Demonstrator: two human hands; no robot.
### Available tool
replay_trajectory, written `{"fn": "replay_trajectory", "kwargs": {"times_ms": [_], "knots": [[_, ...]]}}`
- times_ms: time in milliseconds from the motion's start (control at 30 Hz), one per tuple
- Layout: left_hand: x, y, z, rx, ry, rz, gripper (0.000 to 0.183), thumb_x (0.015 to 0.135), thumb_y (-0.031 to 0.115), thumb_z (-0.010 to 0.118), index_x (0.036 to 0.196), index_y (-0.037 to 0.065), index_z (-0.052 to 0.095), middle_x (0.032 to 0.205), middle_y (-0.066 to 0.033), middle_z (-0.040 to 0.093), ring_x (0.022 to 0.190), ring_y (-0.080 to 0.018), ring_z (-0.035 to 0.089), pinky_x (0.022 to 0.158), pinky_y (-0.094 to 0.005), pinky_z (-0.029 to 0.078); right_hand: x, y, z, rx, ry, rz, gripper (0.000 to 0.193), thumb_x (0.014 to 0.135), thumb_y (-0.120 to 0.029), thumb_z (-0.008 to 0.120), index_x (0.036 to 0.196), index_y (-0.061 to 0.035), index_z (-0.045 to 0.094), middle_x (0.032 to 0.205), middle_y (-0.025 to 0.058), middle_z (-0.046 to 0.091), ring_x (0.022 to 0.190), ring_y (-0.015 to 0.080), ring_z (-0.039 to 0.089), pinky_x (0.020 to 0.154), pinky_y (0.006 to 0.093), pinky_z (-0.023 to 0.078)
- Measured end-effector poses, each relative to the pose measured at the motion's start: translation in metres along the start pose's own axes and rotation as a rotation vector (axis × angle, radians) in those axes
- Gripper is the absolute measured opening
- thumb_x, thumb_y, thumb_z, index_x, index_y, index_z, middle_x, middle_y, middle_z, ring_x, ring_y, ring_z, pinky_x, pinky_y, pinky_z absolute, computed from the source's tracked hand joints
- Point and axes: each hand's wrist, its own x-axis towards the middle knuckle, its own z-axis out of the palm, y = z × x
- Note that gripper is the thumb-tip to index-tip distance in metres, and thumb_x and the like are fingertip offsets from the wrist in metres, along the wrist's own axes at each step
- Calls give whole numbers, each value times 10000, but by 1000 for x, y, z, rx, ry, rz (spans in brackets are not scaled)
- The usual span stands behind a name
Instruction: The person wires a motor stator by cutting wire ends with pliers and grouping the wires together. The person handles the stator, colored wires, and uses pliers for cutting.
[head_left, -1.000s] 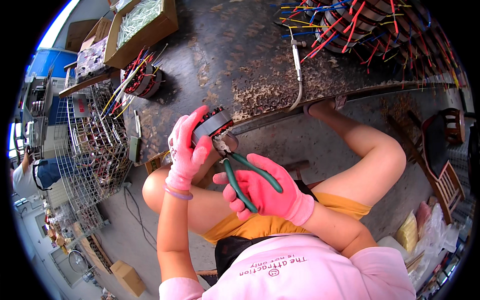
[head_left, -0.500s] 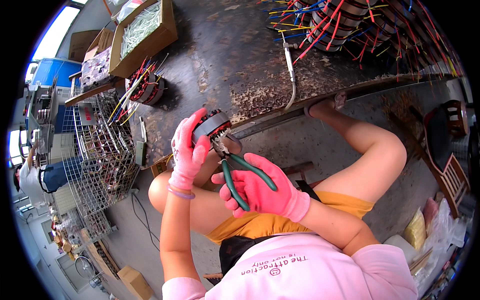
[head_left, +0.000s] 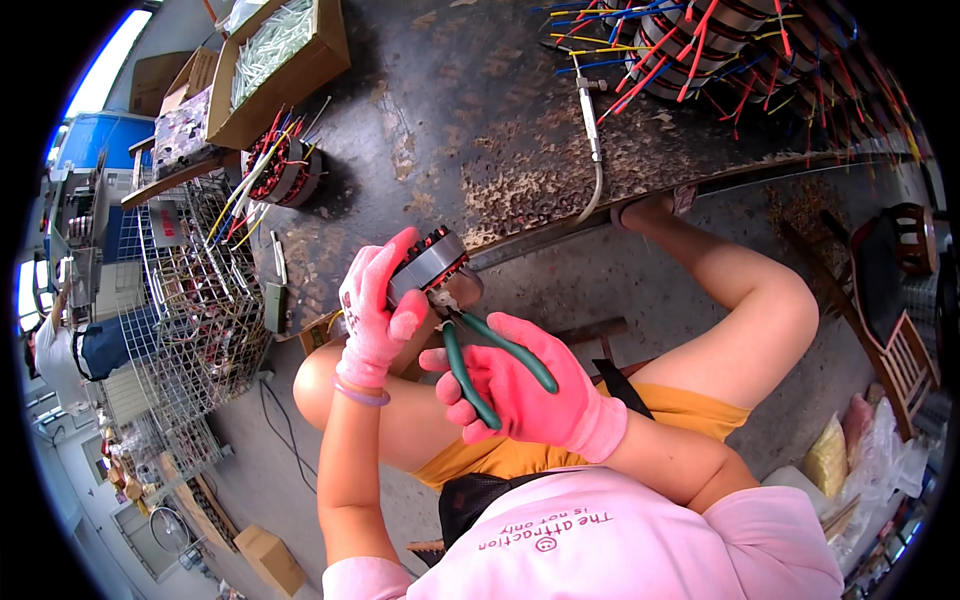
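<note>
My left hand [head_left: 378, 303], in a pink glove, is closed round a motor stator [head_left: 428, 262], a grey metal ring with dark and red windings inside. It is tilted just off the table's front edge, above my knee. Green-handled pliers [head_left: 462, 372] rest in my gloved right hand [head_left: 540, 385], their handles spread apart. The pliers' jaws point up at the stator's lower side; whether they touch it I cannot tell. Another stator [head_left: 286, 172], with white, yellow and red leads, stands on the table at the left.
A cardboard box [head_left: 328, 62] of thin white tubes stands at the table's far left. Several stators with coloured leads [head_left: 700, 40] crowd the far right. An air nozzle on a hose [head_left: 588, 125] lies nearby. Wire baskets [head_left: 190, 310] stand at the left, a chair [head_left: 895, 300] at the right.
The stator has turned in my left hand, showing more of its grey outer side. My right hand and the pliers have shifted slightly down.
</note>
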Motion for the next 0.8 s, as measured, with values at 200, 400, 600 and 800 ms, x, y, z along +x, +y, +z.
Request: {"fn": "replay_trajectory", "kwargs": {"times_ms": [200, 400, 600, 800], "knots": [[-2, 1, -5, -1, -80, -9, 579, 956, 409, 540, 1357, -8, 540, 1206, -192, 642, 989, -308, 629, 883, -405, 504, -2, -6, 0, -62, 12, 11, 626, 1013, -552, 437, 1296, -13, 582, 940, 78, 700, 718, 198, 626, 558, 295, 448], [6, 7, 0, -96, 81, -101, 537, 758, 136, 586, 1283, 28, 619, 1058, -181, 657, 922, -351, 632, 850, -405, 515, -3, -11, -10, -128, -61, 64, 698, 1011, -568, 427, 1385, 18, 493, 1059, 144, 683, 857, 288, 669, 704, 404, 528], [5, 6, 2, -108, 84, -89, 555, 743, 117, 570, 1288, 27, 613, 1070, -179, 656, 922, -340, 628, 861, -405, 512, 0, -9, -19, -51, -174, 96, 771, 1002, -581, 439, 1460, 37, 388, 1169, 196, 647, 993, 354, 667, 843, 498, 537], [5, 6, 1, -67, 64, -75, 553, 733, 125, 587, 1277, 30, 620, 1040, -168, 662, 876, -332, 620, 809, -395, 512, 1, -6, -18, 1, -183, 80, 766, 1002, -577, 446, 1458, 37, 393, 1180, 197, 646, 995, 352, 666, 851, 499, 540]]}}
